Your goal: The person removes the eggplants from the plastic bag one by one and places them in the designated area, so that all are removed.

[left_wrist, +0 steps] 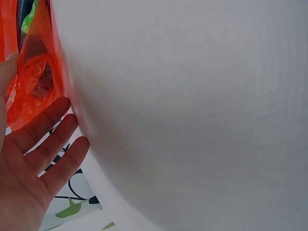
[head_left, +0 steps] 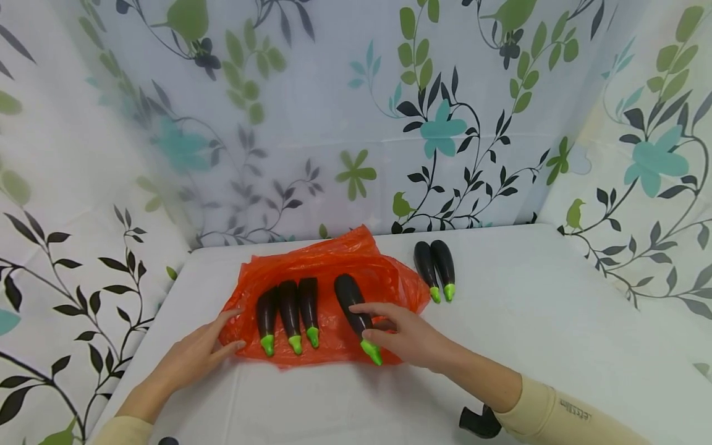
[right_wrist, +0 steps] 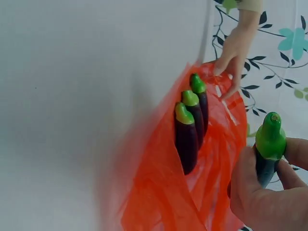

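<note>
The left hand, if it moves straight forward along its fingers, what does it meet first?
Probably the orange plastic bag: the left hand already touches its near-left corner. Beyond that lies the leftmost eggplant, though depth is unclear.

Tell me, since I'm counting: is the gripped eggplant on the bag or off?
On: the eggplant lies on the orange plastic bag, right hand gripping it.

Curtained (head_left: 311,111) tabletop (head_left: 528,321) recording booth
</note>
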Available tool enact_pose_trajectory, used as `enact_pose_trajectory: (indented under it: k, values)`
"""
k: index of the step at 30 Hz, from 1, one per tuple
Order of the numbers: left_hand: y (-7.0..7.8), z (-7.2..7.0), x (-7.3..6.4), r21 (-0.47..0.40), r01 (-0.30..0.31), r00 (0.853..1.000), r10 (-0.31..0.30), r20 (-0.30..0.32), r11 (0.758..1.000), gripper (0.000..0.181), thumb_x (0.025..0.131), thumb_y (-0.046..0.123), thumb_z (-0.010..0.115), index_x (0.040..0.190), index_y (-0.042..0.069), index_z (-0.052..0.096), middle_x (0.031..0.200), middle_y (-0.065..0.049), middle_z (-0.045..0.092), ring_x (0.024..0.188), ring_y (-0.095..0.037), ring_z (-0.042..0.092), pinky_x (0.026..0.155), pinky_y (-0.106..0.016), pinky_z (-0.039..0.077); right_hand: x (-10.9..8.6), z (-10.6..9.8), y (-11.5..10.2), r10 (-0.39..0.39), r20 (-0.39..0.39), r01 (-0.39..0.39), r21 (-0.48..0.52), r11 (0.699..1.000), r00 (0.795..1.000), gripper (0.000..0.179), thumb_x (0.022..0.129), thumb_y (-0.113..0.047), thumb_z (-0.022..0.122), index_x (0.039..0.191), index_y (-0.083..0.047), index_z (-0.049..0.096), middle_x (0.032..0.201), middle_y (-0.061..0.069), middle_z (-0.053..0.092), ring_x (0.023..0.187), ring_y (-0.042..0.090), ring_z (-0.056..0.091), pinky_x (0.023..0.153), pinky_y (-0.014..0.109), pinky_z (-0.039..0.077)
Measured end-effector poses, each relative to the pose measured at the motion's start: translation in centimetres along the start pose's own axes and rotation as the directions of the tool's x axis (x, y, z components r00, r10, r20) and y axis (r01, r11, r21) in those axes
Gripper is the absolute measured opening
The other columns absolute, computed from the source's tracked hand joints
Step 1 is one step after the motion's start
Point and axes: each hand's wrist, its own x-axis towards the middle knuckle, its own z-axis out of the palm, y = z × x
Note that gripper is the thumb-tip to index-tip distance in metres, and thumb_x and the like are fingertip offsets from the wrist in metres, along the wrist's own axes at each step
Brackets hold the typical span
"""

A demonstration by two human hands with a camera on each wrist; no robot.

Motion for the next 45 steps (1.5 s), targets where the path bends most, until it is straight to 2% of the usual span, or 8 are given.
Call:
enact_pose_trajectory:
  k: [8, 11, 17, 21, 28, 36, 45]
  values:
    - [0.1, -0.1, -0.1, 0.007, -0.006, 1.000, 0.006, -0.011, 1.000, 0.075, 0.089, 0.056, 0.063, 0.146, 0.016, 0.033, 0.133, -0.024, 0.054, 0.115, -0.044, 0.055, 0.085, -0.064, 0.048, -1.4, -2.4, -1.3, -0.046, -0.089, 0.046, 0.001, 0.999, 0.995, 0.045, 0.097, -0.029, 0.063, 0.140, -0.031, 0.052, 0.120, 0.007, 0.059, 0.102, 0.024, 0.058, 0.082, 0.042, 0.053]
    - [0.1, -0.2, -0.1, 0.009, -0.005, 1.000, 0.005, -0.011, 1.000, 0.076, 0.089, 0.056, 0.062, 0.146, 0.015, 0.033, 0.132, -0.025, 0.054, 0.114, -0.045, 0.055, 0.085, -0.064, 0.047, -1.3, -3.5, -1.4, -0.037, -0.132, 0.037, 0.000, 0.999, 0.991, 0.046, 0.096, -0.029, 0.063, 0.140, -0.032, 0.051, 0.122, 0.008, 0.058, 0.105, 0.025, 0.057, 0.083, 0.042, 0.053]
    - [0.1, -0.2, 0.1, 0.006, -0.007, 1.000, 0.007, -0.017, 1.000, 0.075, 0.089, 0.055, 0.063, 0.146, 0.015, 0.033, 0.132, -0.024, 0.054, 0.114, -0.044, 0.055, 0.084, -0.063, 0.049, -0.5, -5.9, -0.8, -0.020, -0.234, 0.023, 0.011, 1.000, 0.972, 0.047, 0.097, -0.025, 0.062, 0.142, -0.030, 0.050, 0.136, 0.013, 0.050, 0.117, 0.029, 0.056, 0.091, 0.045, 0.052]
    - [0.1, -0.2, 0.1, 0.011, -0.017, 0.999, 0.018, -0.028, 1.000, 0.074, 0.089, 0.053, 0.064, 0.145, 0.015, 0.034, 0.131, -0.024, 0.054, 0.114, -0.044, 0.055, 0.084, -0.063, 0.049, 0.2, -7.5, -0.1, 0.003, -0.277, 0.004, 0.025, 1.000, 0.961, 0.046, 0.097, -0.025, 0.062, 0.142, -0.027, 0.049, 0.136, 0.015, 0.048, 0.117, 0.031, 0.057, 0.092, 0.045, 0.052]
    - [0.3, -0.3, 0.0, 0.012, -0.036, 0.999, 0.037, -0.037, 0.999, 0.074, 0.089, 0.054, 0.064, 0.145, 0.016, 0.035, 0.132, -0.023, 0.055, 0.114, -0.044, 0.055, 0.084, -0.063, 0.048, 1.1, -9.8, 1.6, 0.034, -0.311, -0.032, 0.013, 0.999, 0.950, 0.049, 0.099, -0.028, 0.059, 0.146, -0.026, 0.044, 0.133, 0.017, 0.048, 0.117, 0.034, 0.055, 0.090, 0.044, 0.053]
    - [0.3, -0.3, 0.0, 0.012, -0.033, 0.999, 0.033, -0.043, 0.999, 0.074, 0.089, 0.053, 0.065, 0.145, 0.015, 0.035, 0.132, -0.024, 0.054, 0.115, -0.044, 0.055, 0.085, -0.063, 0.048, 1.5, -12.0, 3.2, 0.068, -0.339, -0.079, -0.020, 0.997, 0.938, 0.055, 0.101, -0.026, 0.056, 0.151, -0.024, 0.036, 0.140, 0.022, 0.039, 0.128, 0.045, 0.045, 0.094, 0.049, 0.049]
    - [0.2, -0.2, -0.2, 0.009, -0.037, 0.999, 0.038, -0.038, 0.999, 0.073, 0.089, 0.052, 0.064, 0.145, 0.016, 0.035, 0.131, -0.023, 0.055, 0.113, -0.043, 0.056, 0.083, -0.063, 0.049, 1.6, -13.8, 5.7, 0.114, -0.346, -0.135, -0.039, 0.990, 0.931, 0.057, 0.101, -0.028, 0.055, 0.153, -0.022, 0.033, 0.147, 0.024, 0.035, 0.131, 0.045, 0.040, 0.103, 0.061, 0.037]
